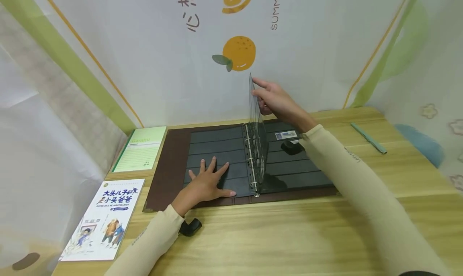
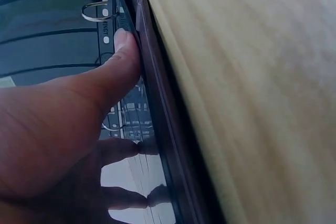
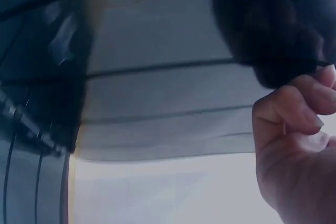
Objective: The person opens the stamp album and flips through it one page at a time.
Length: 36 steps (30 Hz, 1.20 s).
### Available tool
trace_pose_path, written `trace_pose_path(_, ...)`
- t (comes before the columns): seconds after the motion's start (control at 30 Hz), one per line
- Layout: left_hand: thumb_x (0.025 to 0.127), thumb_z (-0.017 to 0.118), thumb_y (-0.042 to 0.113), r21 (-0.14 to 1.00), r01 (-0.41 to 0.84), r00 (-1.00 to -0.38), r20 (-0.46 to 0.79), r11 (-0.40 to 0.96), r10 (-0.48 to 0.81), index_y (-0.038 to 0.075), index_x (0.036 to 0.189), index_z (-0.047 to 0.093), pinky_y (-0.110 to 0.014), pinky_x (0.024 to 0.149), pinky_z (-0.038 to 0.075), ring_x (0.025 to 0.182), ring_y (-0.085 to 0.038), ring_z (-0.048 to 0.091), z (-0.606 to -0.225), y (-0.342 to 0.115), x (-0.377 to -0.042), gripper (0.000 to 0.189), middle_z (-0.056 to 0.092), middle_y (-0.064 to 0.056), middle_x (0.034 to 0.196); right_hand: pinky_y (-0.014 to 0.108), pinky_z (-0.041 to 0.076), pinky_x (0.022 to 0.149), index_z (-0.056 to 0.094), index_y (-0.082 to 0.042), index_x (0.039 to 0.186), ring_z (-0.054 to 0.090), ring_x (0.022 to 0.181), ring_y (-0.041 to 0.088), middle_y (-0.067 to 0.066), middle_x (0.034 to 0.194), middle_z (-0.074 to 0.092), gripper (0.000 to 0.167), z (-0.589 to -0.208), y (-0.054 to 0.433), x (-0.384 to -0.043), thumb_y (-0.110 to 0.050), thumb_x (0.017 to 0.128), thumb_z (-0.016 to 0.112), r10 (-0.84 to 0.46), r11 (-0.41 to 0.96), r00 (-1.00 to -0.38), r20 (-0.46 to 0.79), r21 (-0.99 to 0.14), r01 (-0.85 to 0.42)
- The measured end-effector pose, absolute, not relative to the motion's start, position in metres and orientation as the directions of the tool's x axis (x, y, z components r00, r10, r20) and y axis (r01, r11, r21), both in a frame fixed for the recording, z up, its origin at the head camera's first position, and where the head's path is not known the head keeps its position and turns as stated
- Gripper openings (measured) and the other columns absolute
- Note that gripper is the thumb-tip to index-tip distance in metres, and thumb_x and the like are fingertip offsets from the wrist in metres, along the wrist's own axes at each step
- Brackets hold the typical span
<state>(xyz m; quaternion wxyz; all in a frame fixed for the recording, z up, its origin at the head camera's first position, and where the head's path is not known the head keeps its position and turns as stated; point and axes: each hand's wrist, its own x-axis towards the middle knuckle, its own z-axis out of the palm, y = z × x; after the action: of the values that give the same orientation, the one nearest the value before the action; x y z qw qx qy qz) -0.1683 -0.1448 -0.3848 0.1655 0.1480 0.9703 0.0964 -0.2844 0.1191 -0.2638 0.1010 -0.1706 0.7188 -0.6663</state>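
Observation:
A stamp album [image 1: 217,147] with a ring binding lies spread on the table, its dark pages divided into horizontal strip pockets. My left hand [image 1: 206,185] rests with spread fingers on the left-hand page; in the left wrist view the thumb [image 2: 123,51] lies close to the binder rings [image 2: 97,11]. Several pages [image 1: 256,123] stand upright over the rings. My right hand [image 1: 276,101] pinches their outer edge near the top far corner, and in the right wrist view its fingers [image 3: 294,108] are curled at the page's edge. A small stamp [image 1: 286,135] sits in the right-hand page.
Left of the album lie a green notebook [image 1: 141,147] and a white picture book [image 1: 105,219]. A green pen-like stick [image 1: 369,138] lies at the right on the wooden table [image 1: 275,236]. A printed curtain [image 1: 173,67] hangs close behind the table's far edge.

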Motion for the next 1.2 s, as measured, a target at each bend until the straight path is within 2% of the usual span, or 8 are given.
trace_pose_path(0.17,0.087,0.071,0.058,0.266,0.279,-0.920,-0.200,0.923,0.336,0.023,0.160,0.034,-0.082,0.107,0.024,0.149,-0.057,0.018,-0.373,-0.140,-0.168,0.088,0.022,-0.024,0.166,0.025,0.024,0.046,0.021,-0.018,0.163,0.029,0.046,0.011,-0.004,0.055,0.039,0.064,-0.260,0.103,-0.284,-0.025,0.107,0.049,-0.389,0.078,-0.917,0.084,-0.989,-0.123)
trace_pose_path(0.33,0.104,0.052,0.048,0.602,0.298,-0.933,0.020,0.741,0.359,0.014,0.160,0.030,-0.049,0.088,0.058,0.095,-0.035,0.072,-0.321,-0.126,-0.168,0.069,0.064,-0.023,0.132,0.026,0.025,0.045,0.023,-0.018,0.162,0.030,0.044,0.011,-0.004,0.051,0.040,0.066,-0.260,0.094,-0.285,-0.028,0.105,0.054,-0.365,0.139,-0.925,0.103,-0.977,-0.163)
trace_pose_path(0.4,0.105,0.045,0.053,0.759,0.285,-0.929,0.069,0.586,0.363,0.017,0.161,0.028,-0.040,0.080,0.060,0.082,-0.024,0.074,-0.296,-0.115,-0.168,0.068,0.068,-0.017,0.128,0.025,0.025,0.045,0.025,-0.018,0.162,0.029,0.043,0.011,-0.005,0.050,0.040,0.067,-0.259,0.091,-0.285,-0.030,0.104,0.055,-0.350,0.178,-0.931,0.106,-0.968,-0.177)
trace_pose_path(0.5,0.103,0.047,0.057,0.891,0.220,-0.920,0.056,0.396,0.387,0.020,0.161,0.026,-0.038,0.078,0.063,0.105,-0.019,0.075,-0.268,-0.099,-0.170,0.072,0.056,-0.008,0.149,0.025,0.025,0.045,0.027,-0.018,0.161,0.027,0.042,0.010,-0.006,0.049,0.037,0.068,-0.256,0.087,-0.285,-0.031,0.102,0.058,-0.327,0.235,-0.937,0.120,-0.950,-0.204)
trace_pose_path(0.6,0.104,0.056,0.039,0.945,0.149,-0.909,0.015,0.291,0.417,0.014,0.160,0.029,-0.040,0.075,0.063,0.101,-0.023,0.075,-0.255,-0.089,-0.175,0.068,0.058,-0.011,0.147,0.024,0.026,0.045,0.034,-0.017,0.159,0.026,0.041,0.009,-0.008,0.048,0.035,0.067,-0.254,0.084,-0.285,-0.033,0.100,0.062,-0.319,0.274,-0.937,0.145,-0.932,-0.238)
trace_pose_path(0.9,0.097,0.055,0.003,0.918,0.156,-0.947,0.034,0.364,0.320,0.023,0.160,0.031,-0.030,0.060,0.055,0.054,-0.013,0.060,-0.262,-0.105,-0.177,0.070,0.070,-0.012,0.131,0.028,0.034,0.045,0.047,-0.016,0.152,0.040,0.044,0.015,0.000,0.052,0.048,0.055,-0.270,0.131,-0.291,-0.034,0.102,0.060,-0.337,0.444,-0.908,0.250,-0.808,-0.387)
trace_pose_path(1.07,0.092,0.060,0.000,0.910,0.140,-0.968,0.043,0.389,0.247,0.029,0.156,0.038,-0.027,0.056,0.049,0.048,-0.013,0.049,-0.274,-0.124,-0.175,0.075,0.066,-0.015,0.136,0.043,0.057,0.079,0.050,-0.002,0.148,0.070,0.091,0.033,0.020,0.103,0.073,0.050,-0.305,0.179,-0.296,-0.023,0.103,0.059,-0.429,0.740,-0.887,0.171,-0.496,-0.454)
trace_pose_path(1.2,0.092,0.068,0.003,0.905,0.102,-0.982,0.026,0.412,0.186,0.031,0.154,0.042,-0.031,0.059,0.053,0.049,-0.015,0.055,-0.283,-0.136,-0.174,0.073,0.061,-0.019,0.141,0.061,0.040,0.110,0.038,0.007,0.152,0.045,0.138,0.049,0.031,0.149,0.046,0.064,-0.343,0.216,-0.298,-0.024,0.102,0.062,-0.475,0.824,-0.880,-0.009,-0.356,-0.441)
